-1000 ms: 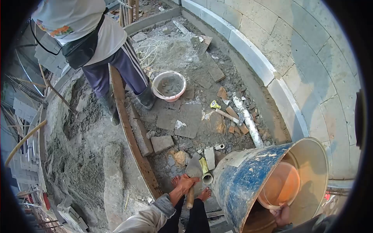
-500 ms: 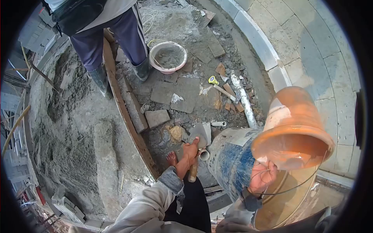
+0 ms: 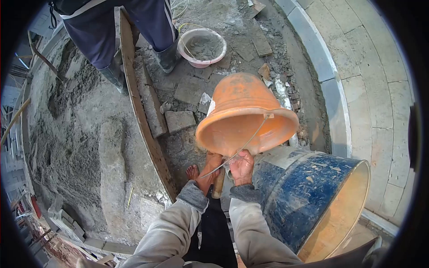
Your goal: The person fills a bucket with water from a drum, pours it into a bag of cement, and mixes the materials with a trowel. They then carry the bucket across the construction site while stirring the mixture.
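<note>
An orange bucket [image 3: 243, 96] is tipped with its mouth facing me, its wire handle hanging across the opening. My right hand [image 3: 241, 169] is closed on the bucket's lower rim. My left hand [image 3: 211, 167] is beside it, partly hidden behind the rim and handle. It is closed round a trowel, whose wooden handle [image 3: 218, 184] sticks out below; the blade is hidden by the bucket. Just right of my hands, a blue drum [image 3: 308, 187] lies on its side, its open end turned toward the lower right.
A person in dark trousers and rubber boots [image 3: 167, 60] stands astride an upright board [image 3: 140, 111]. A round basin [image 3: 203, 62] of grey mix is near the boots. Wet mortar [image 3: 67, 152] spreads left of the board. Bricks [image 3: 180, 120] and rubble lie ahead; a kerb [image 3: 337, 98] curves right.
My right hand has brought the orange bucket leftward from above the drum to in front of my left hand. The bucket now covers the trowel blade. My view has shifted slightly.
</note>
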Available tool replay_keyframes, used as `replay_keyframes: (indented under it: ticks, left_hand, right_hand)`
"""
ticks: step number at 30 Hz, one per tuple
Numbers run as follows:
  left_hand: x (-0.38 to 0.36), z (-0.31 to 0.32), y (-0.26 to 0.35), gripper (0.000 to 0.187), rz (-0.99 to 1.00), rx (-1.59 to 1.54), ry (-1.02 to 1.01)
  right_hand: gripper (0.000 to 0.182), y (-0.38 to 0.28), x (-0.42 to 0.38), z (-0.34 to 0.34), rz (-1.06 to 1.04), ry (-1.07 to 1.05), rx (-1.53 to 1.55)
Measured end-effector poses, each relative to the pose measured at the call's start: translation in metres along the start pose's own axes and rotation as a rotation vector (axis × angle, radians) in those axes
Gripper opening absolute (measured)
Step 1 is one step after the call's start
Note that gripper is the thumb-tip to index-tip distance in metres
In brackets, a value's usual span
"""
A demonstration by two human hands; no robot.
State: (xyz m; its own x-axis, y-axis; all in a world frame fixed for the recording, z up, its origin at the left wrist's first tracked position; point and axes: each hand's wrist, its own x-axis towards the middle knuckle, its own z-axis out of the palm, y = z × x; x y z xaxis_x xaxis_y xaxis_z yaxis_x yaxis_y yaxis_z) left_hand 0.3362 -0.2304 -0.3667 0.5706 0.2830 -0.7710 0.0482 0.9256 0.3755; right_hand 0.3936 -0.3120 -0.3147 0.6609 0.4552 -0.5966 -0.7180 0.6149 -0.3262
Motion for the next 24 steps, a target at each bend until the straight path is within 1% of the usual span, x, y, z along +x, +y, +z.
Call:
replay_keyframes:
  ticks: [2, 4, 6, 7, 9, 10, 12, 15, 18, 19, 21, 22, 23, 24]
  left_hand:
    - [-0.005, -0.007, 0.017, 0.029, -0.107, 0.242, 0.178]
    - [-0.015, -0.011, 0.022, 0.034, -0.157, 0.068, 0.146]
    - [-0.019, -0.023, 0.011, 0.041, -0.149, -0.012, 0.135]
    - [-0.022, -0.025, 0.011, 0.041, -0.108, 0.092, 0.19]
    - [-0.034, -0.03, 0.01, 0.042, -0.03, 0.304, 0.309]
    - [-0.034, -0.035, 0.009, 0.039, -0.073, 0.29, 0.368]
    - [-0.033, -0.043, 0.007, 0.035, -0.159, 0.261, 0.483]
    - [-0.064, -0.038, 0.032, 0.027, -0.226, 0.006, -0.037]
    - [-0.051, -0.068, 0.006, 0.024, -0.213, -0.073, -0.097]
    - [-0.046, -0.067, 0.002, 0.017, -0.248, -0.155, -0.05]
    - [-0.036, -0.072, 0.002, 0.013, -0.281, -0.357, -0.028]
    - [-0.034, -0.073, 0.001, 0.013, -0.305, -0.458, -0.008]
    - [-0.035, -0.074, -0.001, 0.016, -0.31, -0.511, 0.018]
    - [-0.038, -0.07, 0.003, 0.019, -0.307, -0.561, 0.04]
  right_hand:
    - [0.027, -0.01, -0.007, 0.008, -0.022, -0.005, -0.103]
    - [0.031, -0.022, -0.014, 0.015, -0.047, 0.006, -0.168]
    - [0.031, -0.032, -0.023, 0.017, -0.064, 0.045, -0.208]
    - [0.029, -0.037, -0.026, 0.017, -0.079, 0.068, -0.239]
    - [0.034, -0.049, -0.026, 0.004, -0.083, 0.026, -0.232]
    - [0.037, -0.053, -0.026, -0.001, -0.083, 0.002, -0.227]
    - [0.034, -0.057, -0.031, -0.001, -0.106, 0.049, -0.233]
    - [0.032, -0.067, -0.037, -0.002, -0.109, 0.064, -0.232]
    - [0.031, -0.068, -0.051, -0.011, -0.107, 0.085, -0.243]
    - [0.031, -0.069, -0.047, -0.01, -0.11, 0.084, -0.255]
    - [0.031, -0.068, -0.043, -0.017, -0.13, 0.025, -0.259]
    - [0.031, -0.067, -0.045, -0.023, -0.137, 0.007, -0.26]
    - [0.031, -0.066, -0.049, -0.029, -0.13, 0.045, -0.241]
    - [0.03, -0.062, -0.048, -0.022, -0.124, 0.075, -0.221]
